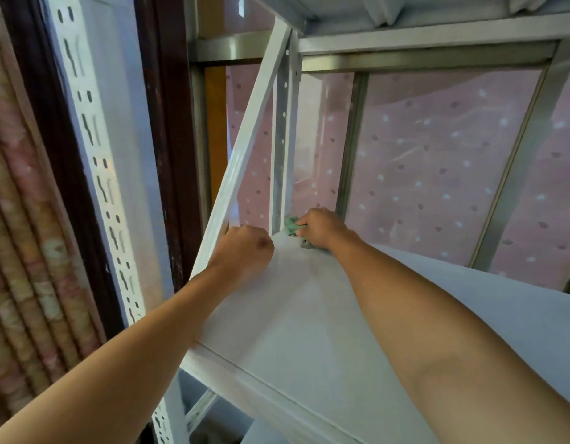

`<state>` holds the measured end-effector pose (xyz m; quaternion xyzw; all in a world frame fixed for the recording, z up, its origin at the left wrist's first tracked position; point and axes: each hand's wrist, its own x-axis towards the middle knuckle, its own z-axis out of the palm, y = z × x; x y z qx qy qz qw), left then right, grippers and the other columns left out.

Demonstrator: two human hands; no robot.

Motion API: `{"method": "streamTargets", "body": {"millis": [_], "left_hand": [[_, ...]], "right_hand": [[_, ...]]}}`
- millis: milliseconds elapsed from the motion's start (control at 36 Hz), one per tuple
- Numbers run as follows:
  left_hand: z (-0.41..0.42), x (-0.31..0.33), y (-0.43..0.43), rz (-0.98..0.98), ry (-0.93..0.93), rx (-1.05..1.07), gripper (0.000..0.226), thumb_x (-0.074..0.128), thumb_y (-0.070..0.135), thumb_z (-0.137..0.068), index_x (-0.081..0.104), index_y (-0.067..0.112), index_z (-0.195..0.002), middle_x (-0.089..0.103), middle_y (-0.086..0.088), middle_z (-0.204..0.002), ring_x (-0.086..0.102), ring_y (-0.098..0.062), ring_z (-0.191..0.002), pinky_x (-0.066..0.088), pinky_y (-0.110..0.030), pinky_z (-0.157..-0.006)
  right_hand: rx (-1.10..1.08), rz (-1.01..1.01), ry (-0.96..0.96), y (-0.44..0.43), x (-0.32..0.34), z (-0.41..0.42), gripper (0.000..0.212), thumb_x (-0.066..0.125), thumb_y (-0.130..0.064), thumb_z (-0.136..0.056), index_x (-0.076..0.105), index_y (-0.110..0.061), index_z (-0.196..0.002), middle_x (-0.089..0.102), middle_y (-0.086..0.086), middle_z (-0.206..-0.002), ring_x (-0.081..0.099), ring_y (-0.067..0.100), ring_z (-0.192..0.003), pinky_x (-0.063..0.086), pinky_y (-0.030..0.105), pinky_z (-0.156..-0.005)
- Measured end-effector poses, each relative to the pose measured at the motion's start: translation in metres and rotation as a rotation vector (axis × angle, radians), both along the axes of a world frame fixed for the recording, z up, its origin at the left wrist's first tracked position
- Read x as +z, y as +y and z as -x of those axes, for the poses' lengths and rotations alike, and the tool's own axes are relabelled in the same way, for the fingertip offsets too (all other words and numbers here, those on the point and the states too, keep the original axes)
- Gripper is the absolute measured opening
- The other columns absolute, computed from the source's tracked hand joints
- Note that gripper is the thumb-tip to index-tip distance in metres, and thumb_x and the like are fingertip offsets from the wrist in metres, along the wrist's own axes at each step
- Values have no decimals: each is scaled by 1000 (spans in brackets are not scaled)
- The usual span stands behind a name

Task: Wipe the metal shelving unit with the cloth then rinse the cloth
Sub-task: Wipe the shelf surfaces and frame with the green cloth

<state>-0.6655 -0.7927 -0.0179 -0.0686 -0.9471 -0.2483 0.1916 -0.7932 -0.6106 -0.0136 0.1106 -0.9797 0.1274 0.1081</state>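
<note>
The white metal shelving unit (pixel 309 331) fills the middle of the head view, with a flat shelf board and slotted uprights. At the shelf's far left corner my right hand (pixel 322 227) is shut on a small green cloth (pixel 290 226), pressing it against the base of the rear upright (pixel 282 149). My left hand (pixel 245 251) is closed around the lower end of a white diagonal brace (pixel 245 139) at the shelf's left edge. Part of the cloth is hidden under my right hand.
A slotted white front upright (pixel 94 149) stands at the left, beside a dark wooden frame (pixel 168 123) and patterned rolled fabric (pixel 17 235). Behind the shelf is a metal-framed window (pixel 350 155) with a pink spotted curtain. Another shelf (pixel 405 14) sits overhead.
</note>
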Motion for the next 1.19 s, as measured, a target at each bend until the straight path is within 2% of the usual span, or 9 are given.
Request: {"method": "streamTargets", "body": {"millis": [83,194,333,528,611,750,972,1111,1194], "left_hand": [[14,6,12,-89,-39,-42,33,47,13,-98,73,20,-117,67,1,-126,59,-22,-118,42,-32,-106],[25,16,26,-64,-114,-98,46,46,3,-96,61,21,-136,55,-6,-143,51,-29,-130,41,-37,-109],[31,12,22,225,-221,-73,45,62,23,-92,54,18,-136,63,-8,-129,61,-29,-116,48,-39,-101],[8,9,-14,407,-147,-110,26,55,23,-97,61,17,-122,66,-7,-113,62,-27,-96,52,-35,-83],[-10,13,-31,516,-139,-143,20,56,27,-96,66,13,-107,66,-3,-94,63,-23,-83,48,-31,-69],[-47,20,-51,630,-143,-163,14,58,23,-94,65,11,-97,54,0,-73,60,-21,-71,56,-32,-69],[-98,26,-79,803,-64,-229,19,50,13,-94,64,5,-104,46,-3,-78,64,-29,-91,47,-32,-69],[-109,19,-91,810,-107,-252,27,48,10,-93,52,11,-67,49,0,-67,47,-15,-56,41,-28,-64],[-108,14,-92,797,-80,-266,21,47,12,-94,65,12,-84,50,1,-68,49,-16,-59,41,-27,-63]], "right_hand": [[22,-37,-17,-3,1,-9,29,61,-30,-92,75,-20,-115,68,10,-111,57,27,-85,39,28,-71],[53,-46,-44,-18,5,-33,33,64,-28,-88,69,-11,-116,68,13,-112,62,32,-91,43,31,-74],[116,-91,-16,-39,2,-65,33,67,-19,-85,67,-12,-118,66,13,-111,58,29,-85,45,32,-74],[104,46,-36,-53,4,-125,39,68,-29,-87,60,-25,-126,62,10,-119,60,32,-104,46,35,-76],[71,104,-65,-66,8,-156,40,73,-31,-86,60,-26,-123,63,8,-116,61,29,-100,43,32,-68],[37,77,-61,-92,12,-203,33,76,-29,-85,67,-23,-117,66,7,-109,61,24,-90,46,29,-64],[23,65,-41,-126,12,-260,37,76,-25,-85,71,-26,-121,70,2,-118,63,24,-103,54,37,-92],[40,77,-30,-132,13,-285,29,77,-25,-85,74,-24,-114,72,-1,-110,63,21,-97,52,35,-86],[32,70,-26,-128,13,-290,27,78,-27,-83,74,-26,-110,71,-1,-105,62,20,-92,51,33,-79]]}}
